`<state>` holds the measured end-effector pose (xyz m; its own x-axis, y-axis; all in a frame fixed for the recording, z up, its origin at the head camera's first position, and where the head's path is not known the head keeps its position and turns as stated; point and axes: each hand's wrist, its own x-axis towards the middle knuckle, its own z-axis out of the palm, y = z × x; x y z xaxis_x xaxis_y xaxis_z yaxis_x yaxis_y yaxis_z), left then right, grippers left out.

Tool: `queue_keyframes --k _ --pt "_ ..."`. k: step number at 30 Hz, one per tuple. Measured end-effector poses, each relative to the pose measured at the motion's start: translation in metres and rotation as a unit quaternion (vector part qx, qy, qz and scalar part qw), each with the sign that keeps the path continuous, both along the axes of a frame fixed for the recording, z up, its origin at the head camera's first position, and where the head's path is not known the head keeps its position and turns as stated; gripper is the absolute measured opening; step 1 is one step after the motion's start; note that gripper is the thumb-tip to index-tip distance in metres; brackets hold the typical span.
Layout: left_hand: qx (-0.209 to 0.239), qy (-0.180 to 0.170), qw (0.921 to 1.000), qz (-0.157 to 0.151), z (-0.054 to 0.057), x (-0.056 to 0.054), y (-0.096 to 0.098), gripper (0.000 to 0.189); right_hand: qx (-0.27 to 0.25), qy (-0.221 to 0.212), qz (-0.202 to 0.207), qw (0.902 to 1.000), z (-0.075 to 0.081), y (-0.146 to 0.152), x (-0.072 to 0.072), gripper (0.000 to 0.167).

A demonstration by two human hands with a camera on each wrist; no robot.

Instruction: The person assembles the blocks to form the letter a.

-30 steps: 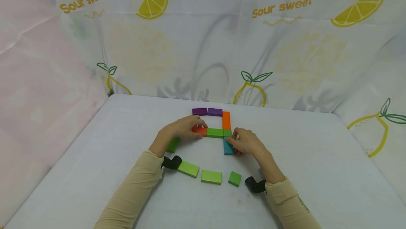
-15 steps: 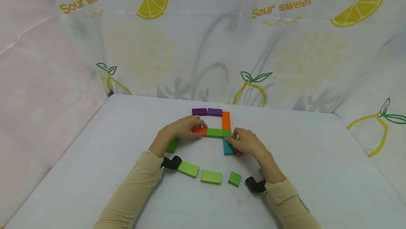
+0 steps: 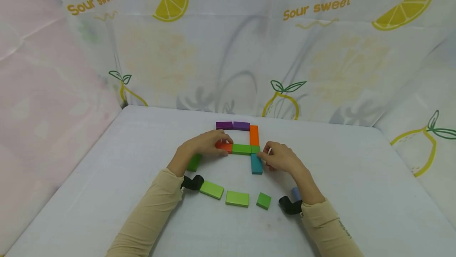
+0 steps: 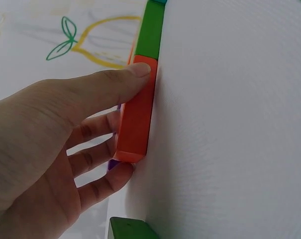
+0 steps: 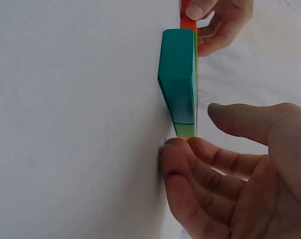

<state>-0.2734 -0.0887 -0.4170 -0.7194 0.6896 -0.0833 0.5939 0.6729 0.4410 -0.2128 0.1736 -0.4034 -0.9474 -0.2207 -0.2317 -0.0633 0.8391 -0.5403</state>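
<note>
We pinch a smooth, oblong red-orange block (image 4: 137,122) with our left hand (image 3: 204,143); our right hand (image 3: 280,157) keeps a loosely parted grip beside a glossy teal block (image 3: 256,165).

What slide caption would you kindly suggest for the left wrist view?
A left hand pinches a red-orange rectangular block set end to end with a green block on a white tabletop.

Curtained booth (image 3: 53,75), lemon-print cloth walls (image 3: 228,43), white table (image 3: 96,193)
</note>
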Motion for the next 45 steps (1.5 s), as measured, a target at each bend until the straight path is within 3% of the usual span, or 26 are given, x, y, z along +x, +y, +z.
queue_keyframes --k 8,16,24,30,36,45 --pt "0.004 -0.002 1.0000 0.001 0.002 0.001 -0.001 0.036 -0.019 0.047 0.040 0.9979 -0.001 0.005 -0.004 0.027" --pt "0.005 -0.003 0.9999 -0.010 0.006 0.001 -0.003 0.036 -0.044 0.090 0.099 0.9900 -0.009 0.009 -0.007 0.046" --pt "0.033 -0.017 0.9993 -0.007 0.010 0.001 -0.007 0.042 -0.060 0.065 0.117 0.9892 -0.009 0.016 -0.006 0.061" --pt "0.036 -0.038 0.9984 0.022 0.010 0.004 -0.020 0.047 -0.059 0.057 0.131 0.9881 -0.013 0.018 -0.007 0.059" --pt "0.036 -0.046 0.9979 0.027 0.010 0.013 -0.041 0.043 -0.046 0.066 0.138 0.9871 -0.014 0.016 -0.005 0.058" --pt "0.018 -0.030 0.9981 0.051 0.014 0.026 -0.066 0.057 -0.032 0.085 0.152 0.9842 -0.013 0.015 -0.006 0.057"
